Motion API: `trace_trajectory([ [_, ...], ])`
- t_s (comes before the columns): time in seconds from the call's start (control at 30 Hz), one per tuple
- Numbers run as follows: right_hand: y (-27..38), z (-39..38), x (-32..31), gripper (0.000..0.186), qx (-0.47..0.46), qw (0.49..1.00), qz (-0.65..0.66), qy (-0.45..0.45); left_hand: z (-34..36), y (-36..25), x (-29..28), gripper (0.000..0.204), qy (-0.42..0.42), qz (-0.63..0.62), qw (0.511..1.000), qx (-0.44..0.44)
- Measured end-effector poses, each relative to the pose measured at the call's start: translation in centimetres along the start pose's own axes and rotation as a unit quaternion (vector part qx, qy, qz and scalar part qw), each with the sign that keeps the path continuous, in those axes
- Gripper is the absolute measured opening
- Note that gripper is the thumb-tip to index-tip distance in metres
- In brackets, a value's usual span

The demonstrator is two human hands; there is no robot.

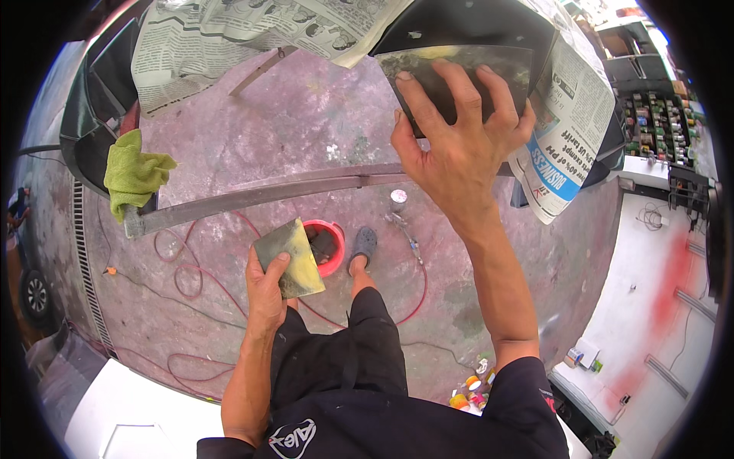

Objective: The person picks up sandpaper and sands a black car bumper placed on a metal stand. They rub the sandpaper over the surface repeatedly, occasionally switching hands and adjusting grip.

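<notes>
My left hand point(267, 287) pinches a flat, dark, rectangular sheet point(300, 258) by its left side, thumb on top; yellow paste-like material covers its right half. Higher up, my right hand point(462, 126) grips a second dark, flexible-looking sheet point(501, 65) against a black curved part point(489, 23). Its fingers are spread across the sheet's face, and yellow smears show along the far edge. Whether the thumb passes behind the sheet is hard to make out. Newspaper point(562, 145) drapes the part on the right, and more newspaper point(252, 42) covers it on the left.
A metal bar point(267, 189) crosses in front of me, with a green cloth point(134, 172) hung at its left end. Below stand a red bucket point(336, 264) and a small white-topped cup point(398, 197). A red hose point(200, 268) loops over the floor. White panels point(650, 306) lie at right.
</notes>
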State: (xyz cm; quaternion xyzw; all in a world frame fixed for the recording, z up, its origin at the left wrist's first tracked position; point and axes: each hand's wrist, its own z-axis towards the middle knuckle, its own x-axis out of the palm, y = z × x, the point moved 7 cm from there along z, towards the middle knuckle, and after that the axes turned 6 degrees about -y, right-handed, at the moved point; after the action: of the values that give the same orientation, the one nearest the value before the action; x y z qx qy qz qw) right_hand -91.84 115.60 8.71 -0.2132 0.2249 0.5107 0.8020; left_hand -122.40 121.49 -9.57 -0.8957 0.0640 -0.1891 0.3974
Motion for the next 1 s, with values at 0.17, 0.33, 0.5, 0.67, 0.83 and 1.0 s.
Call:
trace_trajectory([
  [0.17,0.0,-0.2,0.2,0.035,-0.009,0.999,-0.021,0.023,-0.1,0.0,0.0,0.038,0.006,0.0,1.0,0.005],
  [0.33,0.2,0.0,-0.4,0.041,0.004,1.0,-0.002,0.009,-0.3,-0.1,0.0,0.039,0.008,-0.009,1.0,0.0],
  [0.5,0.3,0.5,-0.3,0.039,0.003,1.0,-0.005,0.022,-0.5,0.1,-0.1,0.039,0.004,-0.014,1.0,-0.003],
  [0.67,0.3,0.2,-0.6,0.04,0.001,0.999,-0.011,0.03,-0.6,0.2,0.1,0.039,0.005,-0.005,1.0,-0.003],
  [0.83,0.0,0.4,-0.7,0.038,0.0,0.999,-0.02,0.029,-0.6,-0.1,0.6,0.037,0.002,0.001,1.0,0.001],
  [1.0,0.9,1.9,-0.7,0.037,0.014,0.997,-0.018,0.068,-0.5,1.8,-0.3,0.037,-0.019,-0.034,0.999,-0.02],
])
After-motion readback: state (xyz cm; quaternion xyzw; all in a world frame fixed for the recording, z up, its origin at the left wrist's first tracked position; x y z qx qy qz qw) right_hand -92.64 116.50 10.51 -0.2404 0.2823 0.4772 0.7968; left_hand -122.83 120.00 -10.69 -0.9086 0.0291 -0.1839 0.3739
